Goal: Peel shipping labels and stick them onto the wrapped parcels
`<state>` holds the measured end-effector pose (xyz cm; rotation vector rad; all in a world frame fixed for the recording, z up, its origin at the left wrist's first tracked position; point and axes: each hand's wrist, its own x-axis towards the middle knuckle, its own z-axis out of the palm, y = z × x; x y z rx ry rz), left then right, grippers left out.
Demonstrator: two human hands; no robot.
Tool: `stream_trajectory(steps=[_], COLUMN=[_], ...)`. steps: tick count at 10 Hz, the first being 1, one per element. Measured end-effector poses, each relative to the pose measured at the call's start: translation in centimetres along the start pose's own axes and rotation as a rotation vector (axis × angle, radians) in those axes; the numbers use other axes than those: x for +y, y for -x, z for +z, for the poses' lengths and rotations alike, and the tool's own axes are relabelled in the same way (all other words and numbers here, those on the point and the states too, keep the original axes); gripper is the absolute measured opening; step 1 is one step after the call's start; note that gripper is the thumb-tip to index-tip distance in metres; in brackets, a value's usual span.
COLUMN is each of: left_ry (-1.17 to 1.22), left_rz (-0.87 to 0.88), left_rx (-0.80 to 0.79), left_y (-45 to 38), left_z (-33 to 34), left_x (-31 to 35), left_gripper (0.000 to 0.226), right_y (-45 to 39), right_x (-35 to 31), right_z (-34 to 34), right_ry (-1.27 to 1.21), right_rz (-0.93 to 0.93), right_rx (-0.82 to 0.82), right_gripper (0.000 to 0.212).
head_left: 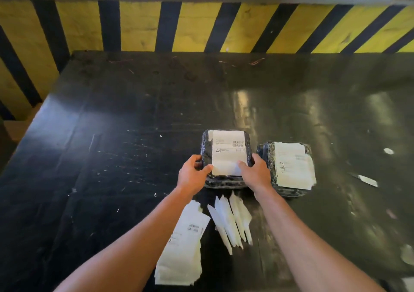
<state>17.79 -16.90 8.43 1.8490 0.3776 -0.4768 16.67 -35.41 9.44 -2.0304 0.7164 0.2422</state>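
Note:
A black wrapped parcel (pixel 207 150) lies on the table ahead of me with a white shipping label (pixel 228 148) on its top. My left hand (pixel 193 175) grips the parcel's near left side, thumb at the label's lower left corner. My right hand (pixel 255 173) grips the near right side, thumb pressing the label's lower right corner. A second wrapped parcel (pixel 267 157) with a label (pixel 292 166) on it lies just to the right. A stack of unpeeled labels (pixel 183 247) sits near my left forearm.
Several peeled backing strips (pixel 230 222) lie between my forearms. Small paper scraps (pixel 367 180) dot the black table (pixel 112 146) at the right. A yellow and black striped wall (pixel 201 27) rises behind the table's far edge.

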Motion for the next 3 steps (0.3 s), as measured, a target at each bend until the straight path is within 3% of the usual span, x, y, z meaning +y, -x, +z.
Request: stream_trajectory(steps=[2, 3], left_ry=[-0.138, -0.165], left_rz=[0.042, 0.032], left_rx=[0.047, 0.078], left_y=[0.2, 0.6], left_z=[1.1, -0.7], left_x=[-1.4, -2.9], left_gripper=[0.063, 0.062], right_y=[-0.1, 0.9], right_x=[2.0, 3.7], right_z=[-1.2, -2.4], right_ry=[0.072, 0.094], right_rz=[-0.052, -0.146], right_rx=[-0.078, -0.086], right_gripper=[0.068, 0.068])
